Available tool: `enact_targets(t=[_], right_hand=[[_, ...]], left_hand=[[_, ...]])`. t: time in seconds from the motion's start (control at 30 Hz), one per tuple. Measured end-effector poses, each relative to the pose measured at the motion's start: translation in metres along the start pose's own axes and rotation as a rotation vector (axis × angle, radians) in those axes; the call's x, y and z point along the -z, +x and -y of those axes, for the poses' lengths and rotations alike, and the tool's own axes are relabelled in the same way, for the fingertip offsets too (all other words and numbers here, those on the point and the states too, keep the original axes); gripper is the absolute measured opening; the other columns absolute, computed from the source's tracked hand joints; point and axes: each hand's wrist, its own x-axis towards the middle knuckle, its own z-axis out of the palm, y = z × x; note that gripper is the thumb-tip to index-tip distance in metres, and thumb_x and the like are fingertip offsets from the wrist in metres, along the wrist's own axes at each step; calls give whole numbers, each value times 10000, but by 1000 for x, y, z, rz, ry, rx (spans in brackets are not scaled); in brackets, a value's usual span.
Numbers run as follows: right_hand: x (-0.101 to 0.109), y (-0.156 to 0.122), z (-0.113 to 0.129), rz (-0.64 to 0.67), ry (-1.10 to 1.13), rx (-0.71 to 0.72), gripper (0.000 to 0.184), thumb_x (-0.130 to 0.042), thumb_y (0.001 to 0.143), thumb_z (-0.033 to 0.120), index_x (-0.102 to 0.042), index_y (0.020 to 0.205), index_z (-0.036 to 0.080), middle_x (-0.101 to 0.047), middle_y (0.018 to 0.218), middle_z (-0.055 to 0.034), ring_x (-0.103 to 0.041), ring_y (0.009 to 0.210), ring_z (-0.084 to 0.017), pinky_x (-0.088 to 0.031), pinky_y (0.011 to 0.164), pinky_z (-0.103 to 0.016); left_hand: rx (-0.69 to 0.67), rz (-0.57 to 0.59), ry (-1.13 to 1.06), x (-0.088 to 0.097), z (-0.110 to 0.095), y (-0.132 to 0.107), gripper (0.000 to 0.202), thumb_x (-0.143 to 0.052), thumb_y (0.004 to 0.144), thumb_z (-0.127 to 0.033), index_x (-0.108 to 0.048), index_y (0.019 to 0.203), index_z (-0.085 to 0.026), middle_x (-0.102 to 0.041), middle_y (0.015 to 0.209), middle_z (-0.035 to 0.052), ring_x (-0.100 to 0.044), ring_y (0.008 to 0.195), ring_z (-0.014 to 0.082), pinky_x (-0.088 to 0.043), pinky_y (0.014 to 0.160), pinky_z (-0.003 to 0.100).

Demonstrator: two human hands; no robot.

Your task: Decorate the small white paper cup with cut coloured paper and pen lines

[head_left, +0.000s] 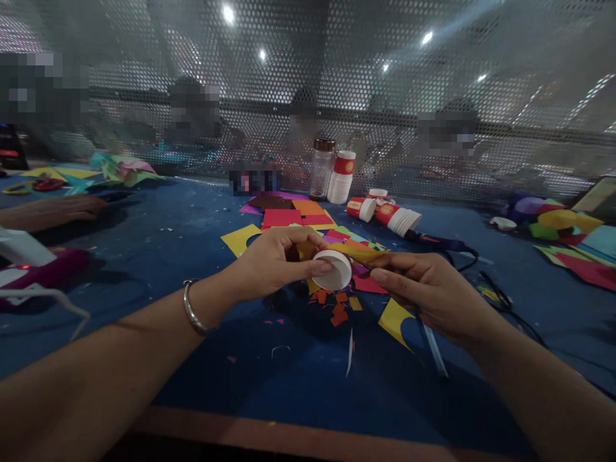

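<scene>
Left hand (269, 262) — grip pinching round rimmed white paper disc (339, 274), just off centre toward five o'clock | right hand (428, 289) — grip pinching yellow paper piece (366, 252) at disc's two o'clock | hold disc steady, pinch lightly against creasing | stacked red-and-white paper cups (339, 187), one o'clock: gold emblem (348, 166), unreadable

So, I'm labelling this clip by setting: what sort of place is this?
Probably a craft workspace: coloured paper sheets and small orange scraps lie on the blue tabletop, with a stack of paper cups standing behind them.
</scene>
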Motion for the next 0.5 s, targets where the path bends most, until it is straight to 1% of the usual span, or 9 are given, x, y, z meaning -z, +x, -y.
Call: enact_targets(t=[0.13, 0.23, 0.3, 0.4, 0.5], right_hand=[[0, 0, 0, -14, 9, -12, 479, -796, 761, 618, -796, 838, 145, -367, 498, 79, -224, 467, -61, -188, 426, -246], [0, 1, -1, -29, 29, -8, 466, -813, 739, 614, -782, 797, 152, -381, 504, 75, -248, 476, -67, -215, 439, -249], [0, 1, -1, -36, 40, 0, 445, -819, 735, 603, -771, 769, 162, -389, 506, 69, -296, 492, -80, -259, 463, -255], [0, 2, -2, -47, 48, 5, 424, -822, 737, 588, -782, 794, 170, -437, 530, 55, -361, 522, -96, -303, 497, -262], [1, 1, -3, -52, 43, -2, 428, -820, 740, 591, -782, 799, 169, -440, 535, 60, -329, 511, -86, -286, 488, -259]], left_hand=[[53, 24, -27, 3, 0, -1, 422, -876, 718, -373, -668, 1034, -186, -739, 898, 13, -674, 803, 155, -511, 729, 280], [67, 21, -22, 6, 3, 1, 496, -879, 711, -347, -633, 1118, -206, -746, 891, 13, -696, 808, 168, -526, 729, 293], [49, -7, -20, 7, 4, 2, 530, -883, 701, -344, -609, 1135, -213, -743, 873, 10, -706, 813, 179, -530, 722, 299], [5, -61, 24, 7, 3, 2, 561, -881, 704, -358, -581, 1154, -210, -732, 834, 2, -704, 784, 183, -516, 682, 286], [-50, -95, 109, 4, 0, 0, 598, -882, 715, -363, -571, 1201, -204, -708, 787, -15, -664, 705, 156, -487, 633, 259]])
